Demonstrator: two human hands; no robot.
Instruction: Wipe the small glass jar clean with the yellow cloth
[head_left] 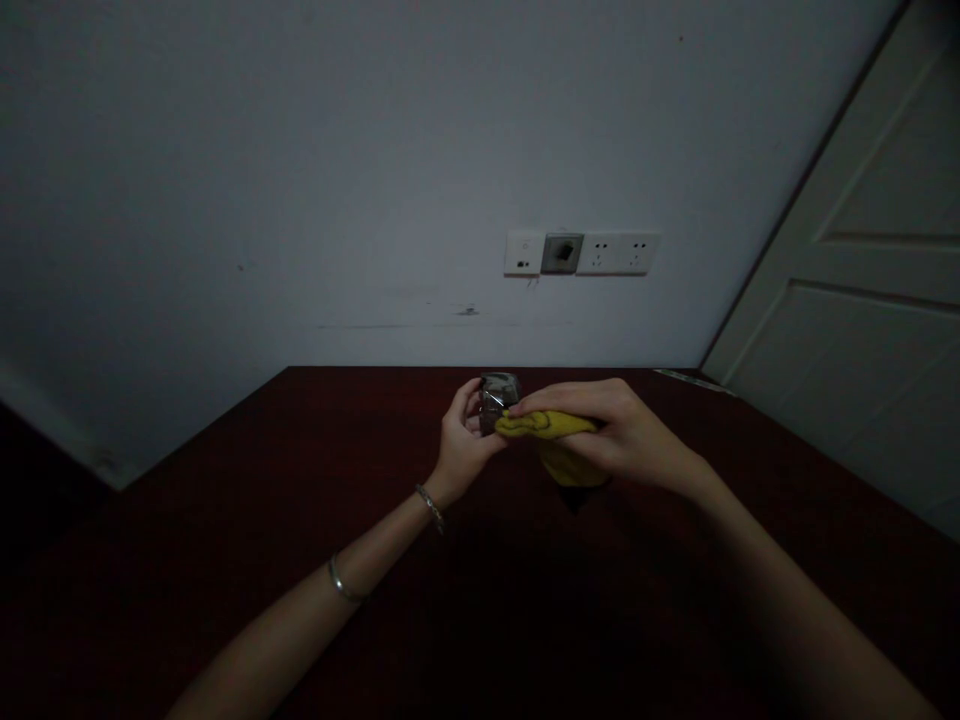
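My left hand [463, 437] is closed around a small, dark, shiny see-through container [498, 392], perhaps glass or plastic; its exact kind cannot be made out in the dim light. A folded yellow cloth [551, 425] is pinched in my right hand [619, 428], its fingers pressing one end against the container's lower right side. The loose part of the cloth hangs below my right hand. Both hands are held above the dark red tabletop. Two silver bracelets circle my left wrist and forearm.
The dark red table [360, 440] runs back to a pale wall [300, 180]. On the wall sits a row of sockets and switches [581, 253]. A panelled white door [862, 260] stands at the right, and a thin flat strip [694, 381] lies at the table's back right edge.
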